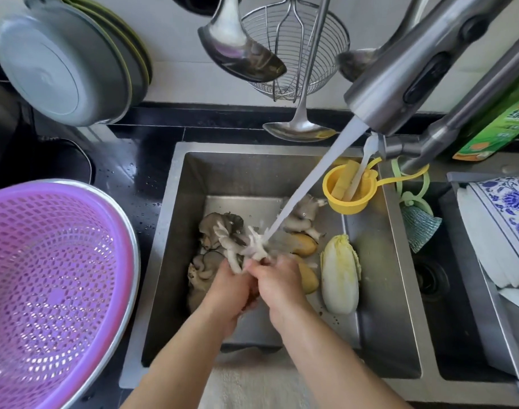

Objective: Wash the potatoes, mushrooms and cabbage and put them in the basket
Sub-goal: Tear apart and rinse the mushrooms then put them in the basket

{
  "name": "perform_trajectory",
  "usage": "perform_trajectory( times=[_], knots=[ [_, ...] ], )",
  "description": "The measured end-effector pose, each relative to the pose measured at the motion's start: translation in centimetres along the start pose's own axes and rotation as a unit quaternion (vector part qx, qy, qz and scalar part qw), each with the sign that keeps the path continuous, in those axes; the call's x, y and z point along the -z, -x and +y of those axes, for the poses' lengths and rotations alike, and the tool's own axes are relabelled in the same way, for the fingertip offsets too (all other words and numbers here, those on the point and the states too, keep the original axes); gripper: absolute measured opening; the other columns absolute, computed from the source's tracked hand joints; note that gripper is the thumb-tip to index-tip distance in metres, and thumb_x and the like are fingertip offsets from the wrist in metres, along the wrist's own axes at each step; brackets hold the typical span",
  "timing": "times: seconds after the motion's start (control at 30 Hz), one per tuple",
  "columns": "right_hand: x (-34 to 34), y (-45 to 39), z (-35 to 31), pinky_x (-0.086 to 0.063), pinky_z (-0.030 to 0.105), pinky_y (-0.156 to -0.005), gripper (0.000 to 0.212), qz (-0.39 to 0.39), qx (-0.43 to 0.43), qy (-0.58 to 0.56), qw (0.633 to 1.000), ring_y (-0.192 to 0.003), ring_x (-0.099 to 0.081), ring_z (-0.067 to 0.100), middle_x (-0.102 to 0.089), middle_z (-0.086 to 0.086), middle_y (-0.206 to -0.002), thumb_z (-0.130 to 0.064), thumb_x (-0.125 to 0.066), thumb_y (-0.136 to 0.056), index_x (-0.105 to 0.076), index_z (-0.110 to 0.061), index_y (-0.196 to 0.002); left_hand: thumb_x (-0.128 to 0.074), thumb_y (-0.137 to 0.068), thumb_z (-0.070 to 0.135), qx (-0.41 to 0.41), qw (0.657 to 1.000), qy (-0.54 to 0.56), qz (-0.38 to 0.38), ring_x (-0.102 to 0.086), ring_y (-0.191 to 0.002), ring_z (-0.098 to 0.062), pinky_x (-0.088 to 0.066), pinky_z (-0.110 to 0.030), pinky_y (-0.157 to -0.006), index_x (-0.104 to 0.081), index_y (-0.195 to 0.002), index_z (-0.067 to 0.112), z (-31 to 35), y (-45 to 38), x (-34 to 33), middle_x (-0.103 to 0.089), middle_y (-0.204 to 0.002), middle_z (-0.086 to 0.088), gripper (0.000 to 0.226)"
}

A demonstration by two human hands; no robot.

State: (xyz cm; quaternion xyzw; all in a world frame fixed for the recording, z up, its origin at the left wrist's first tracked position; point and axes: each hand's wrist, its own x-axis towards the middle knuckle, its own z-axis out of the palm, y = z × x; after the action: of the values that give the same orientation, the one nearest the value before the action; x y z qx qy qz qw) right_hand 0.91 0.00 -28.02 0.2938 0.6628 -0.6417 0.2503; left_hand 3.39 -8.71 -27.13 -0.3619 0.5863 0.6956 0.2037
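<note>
Both hands, left hand [227,286] and right hand [277,280], closed round pale oyster mushroom cluster [246,246], over steel sink [175,231], under tap stream [311,184]. Best: turn gently, spread gills, avoid tearing. Purple perforated plastic basket [54,278] left, apparently empty.

Mushroom cluster [246,246]: pale stems, grey caps, held up under the running water. More grey mushrooms [220,225] lie on the sink floor at left, another clump [301,216] toward the back. Two potatoes, yellow-brown, wet: one [304,245] mid-sink, one [308,280] nearer, partly hidden. Cabbage [340,274]: napa type, white ribs, pale yellow-green leaves, lying lengthwise at the sink's right side. Basket [54,287]: purple perforated plastic, left of the sink.
</note>
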Motion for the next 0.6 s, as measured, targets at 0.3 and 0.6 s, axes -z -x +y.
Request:
perform_trajectory(
  times=[0.3,0.6],
  knots=[
    [3.7,-2.5,-1.0,-0.061,0.038,-0.081,0.023,-0.142,-0.075,-0.116,0.98,-0.09,-0.069,0.024,-0.073,0.011,-0.102,-0.001,-0.071,-0.092,-0.066,-0.007,-0.114,-0.058,-0.097,-0.006,0.067,0.983,0.17,0.009,-0.068,-0.076,-0.023,-0.052,-0.032,-0.062,-0.062,-0.116,0.001,-0.9,0.4,2.7,-0.069,-0.089,-0.016,0.02],
    [1.7,-2.2,0.8,-0.064,0.035,-0.077,0.025,-0.101,0.009,0.062,0.993,-0.097,-0.075,0.026,-0.078,0.008,-0.103,0.004,-0.07,-0.088,-0.07,-0.012,-0.107,-0.056,-0.095,-0.001,0.087,0.967,0.231,0.066,-0.069,-0.07,-0.022,-0.053,-0.029,-0.055,-0.071,-0.114,-0.006,0.4,-0.7,1.7,-0.076,-0.099,-0.022,0.024]
  ],
)
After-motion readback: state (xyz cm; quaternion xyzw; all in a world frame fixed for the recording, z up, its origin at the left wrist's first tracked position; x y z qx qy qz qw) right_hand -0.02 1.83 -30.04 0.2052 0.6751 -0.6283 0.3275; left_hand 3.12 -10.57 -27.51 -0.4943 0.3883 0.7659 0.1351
